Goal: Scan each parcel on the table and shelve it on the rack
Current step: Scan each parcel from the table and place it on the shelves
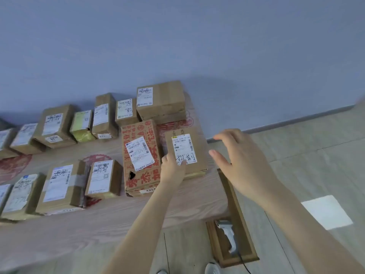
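A flat brown parcel (195, 141) with a white label and black handwriting lies at the table's right end. My left hand (172, 167) grips its near left corner, with the thumb on the label. My right hand (239, 157) hovers open just right of that parcel, fingers spread, touching nothing. A red-printed carton (138, 135) lies right beside it on the left. A grey handheld scanner (227, 236) with a black cable rests in a wooden tray (245, 252) below the table's right end. No rack is in view.
Several more labelled brown parcels (63, 182) fill the wooden table (98, 224) in two rows, with a large box (167, 99) at the back against the blue wall. Pale floor lies to the right, with a bright white patch (327, 211).
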